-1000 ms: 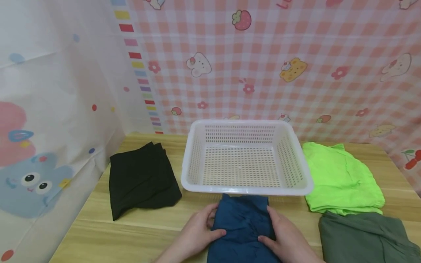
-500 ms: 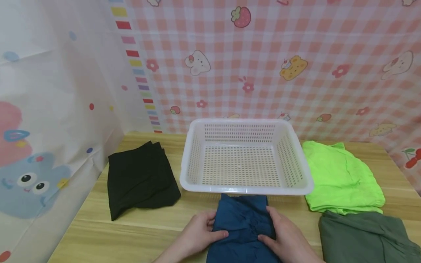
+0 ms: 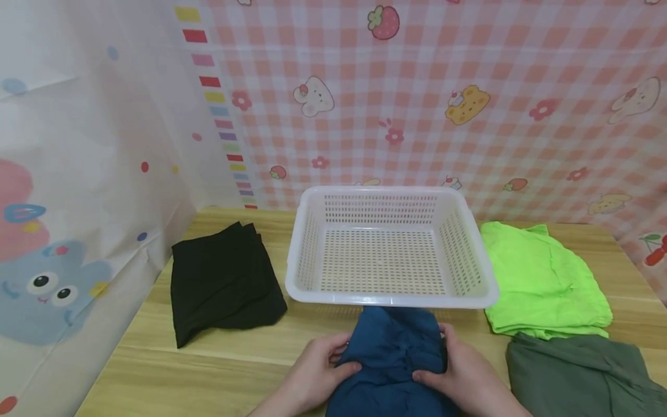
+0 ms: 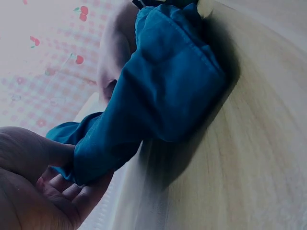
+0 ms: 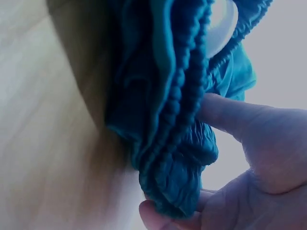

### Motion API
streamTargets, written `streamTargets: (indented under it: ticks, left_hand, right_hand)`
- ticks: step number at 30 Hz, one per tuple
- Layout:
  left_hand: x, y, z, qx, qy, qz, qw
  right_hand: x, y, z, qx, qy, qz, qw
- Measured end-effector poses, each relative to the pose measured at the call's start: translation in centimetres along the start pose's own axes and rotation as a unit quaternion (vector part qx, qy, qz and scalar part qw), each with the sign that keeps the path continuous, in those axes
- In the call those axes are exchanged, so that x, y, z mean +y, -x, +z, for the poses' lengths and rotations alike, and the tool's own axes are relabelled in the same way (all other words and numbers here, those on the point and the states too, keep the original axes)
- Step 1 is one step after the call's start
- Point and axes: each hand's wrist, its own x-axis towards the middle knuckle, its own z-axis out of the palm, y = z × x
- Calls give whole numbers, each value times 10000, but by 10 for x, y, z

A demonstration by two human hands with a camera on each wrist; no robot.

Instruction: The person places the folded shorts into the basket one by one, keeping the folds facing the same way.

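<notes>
Dark blue shorts [image 3: 393, 359], folded and with a gathered elastic waistband, are between my hands in front of the basket in the head view. My left hand [image 3: 319, 370] pinches their left edge, thumb on top and fingers beneath. On the opposite edge, my right hand [image 3: 466, 370] grips them the same way. The left wrist view has the blue cloth [image 4: 163, 72] raised off the wood, casting a shadow. Ruffled elastic [image 5: 180, 91] shows close up in the right wrist view, the thumb against it. The near end of the shorts runs out of the head view.
Just beyond the shorts stands a white perforated plastic basket [image 3: 383, 298] with nothing in it. Folded black cloth [image 3: 224, 284] lies to its left. Bright green shorts [image 3: 544, 278] and a grey-green folded garment [image 3: 581, 370] lie at right on the wooden table [image 3: 172, 376]. Printed curtains [image 3: 354, 139] hang behind.
The far end of the blue shorts has shifted slightly right and bunched up, with my right hand moving right too. My left hand keeps its hold, and the view has tilted a little.
</notes>
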Motion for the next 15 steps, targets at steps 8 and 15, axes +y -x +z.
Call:
streamTargets:
  ticks: [8,15]
  left_hand:
    - [0,1,-2,-194,60,104,9997]
    - [-4,-3,-4,-228,-395,-320,9984]
  right_hand:
    - [-1,-1,0,-336,491,43,9982]
    - [-2,2,-1,-562,243,-421,9972]
